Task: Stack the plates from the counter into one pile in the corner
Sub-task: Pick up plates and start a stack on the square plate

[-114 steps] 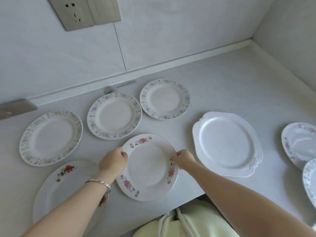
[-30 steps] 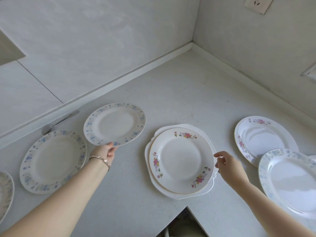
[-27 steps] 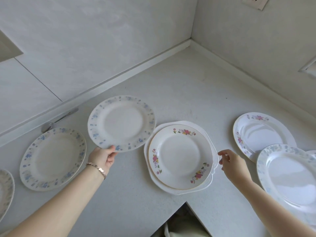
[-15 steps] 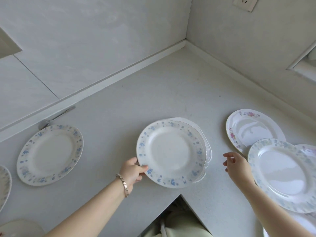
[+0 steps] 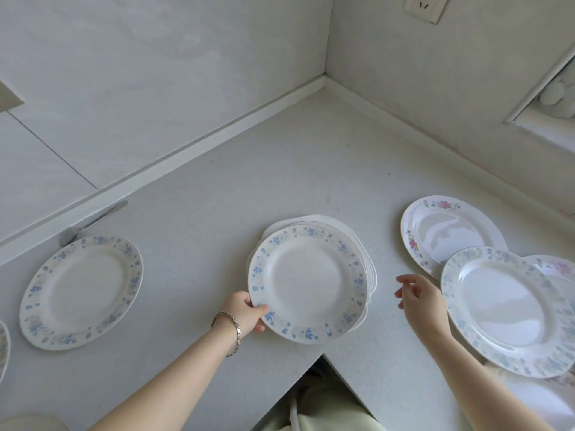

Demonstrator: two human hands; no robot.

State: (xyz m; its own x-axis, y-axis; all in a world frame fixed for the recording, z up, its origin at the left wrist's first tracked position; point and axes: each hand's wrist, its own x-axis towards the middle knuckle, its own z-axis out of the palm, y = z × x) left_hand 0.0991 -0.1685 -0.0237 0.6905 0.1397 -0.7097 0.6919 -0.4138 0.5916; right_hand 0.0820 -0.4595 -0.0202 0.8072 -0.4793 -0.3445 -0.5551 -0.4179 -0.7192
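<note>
A blue-flowered plate (image 5: pixel 306 279) lies on top of the pile at the counter's inner corner edge, over a larger white scalloped plate (image 5: pixel 371 276) whose rim shows on the right. My left hand (image 5: pixel 245 312) grips the blue plate's near-left rim. My right hand (image 5: pixel 420 301) hovers open just right of the pile, holding nothing. Another blue-flowered plate (image 5: pixel 81 290) sits on the counter at the left. To the right lie a pink-flowered plate (image 5: pixel 441 228) and a pale blue-rimmed plate (image 5: pixel 504 309) overlapping it.
The counter (image 5: pixel 295 169) runs into a wall corner at the back. A metal utensil (image 5: pixel 93 223) lies along the back wall at the left. Plate rims show at the far left edge (image 5: pixel 3 353) and far right (image 5: pixel 560 269). A wall socket (image 5: pixel 424 6) is at top right.
My left hand has carried the blue-flowered plate from the left and set it over the pink-flowered plate on the pile. My right hand let go of the pile and drew back to the right.
</note>
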